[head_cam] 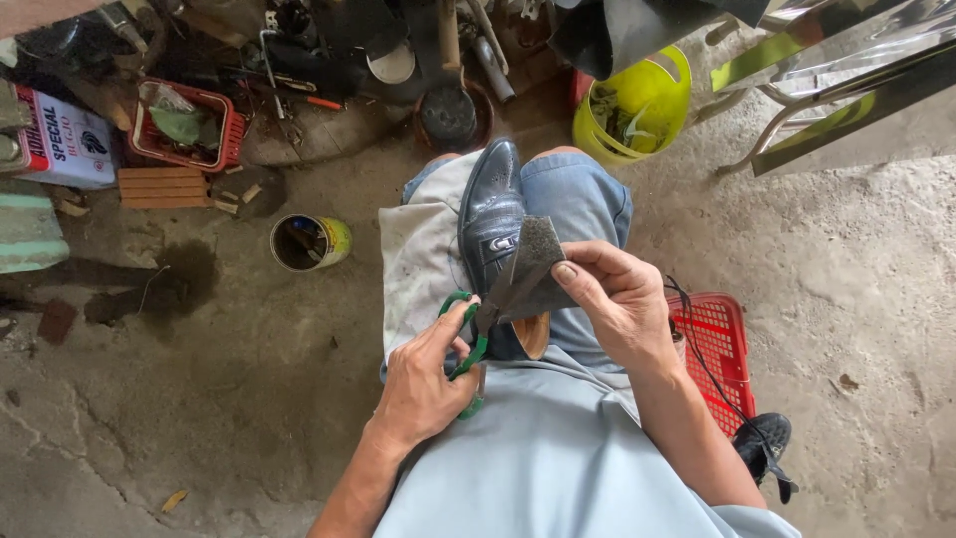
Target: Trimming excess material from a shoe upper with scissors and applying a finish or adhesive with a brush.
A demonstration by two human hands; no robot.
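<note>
Head view: person seated, looking down at own lap. A black leather shoe (490, 214) lies on a pale cloth (418, 254) spread over the left knee, toe pointing away from the body, heel end w/ tan insole showing near the waist.

Left hand (423, 384): grip closed around the green handles of a pair of scissors (476, 334), fingers through the loops. Blades point up & to the right, toward the other hand, and meet the lower edge of a dark grey piece of material (538, 261).

Right hand (622, 304): grip closed on that grey piece, thumb on top, fingers behind, pinching its right edge. The piece sits between the two hands, just above the shoe's opening and overlapping it in the picture; can't tell if it touches the shoe.

Around, on the concrete floor (199, 399): open tin can (310, 242) left of the knee, well apart from the hands. Red basket (189, 125) w/ a plastic bag further up left, next to a white printed box (65, 139) and a brick (164, 187). Yellow-green bucket (637, 105) up right of the knee. Red plastic crate (719, 354) just beside the right forearm, black cord (712, 369) trailing over it. Second black shoe (762, 443) low right, by the elbow. Shiny metal frame (836, 70) top right. Dark clutter of tools along the top edge, too jumbled to tell apart.
</note>
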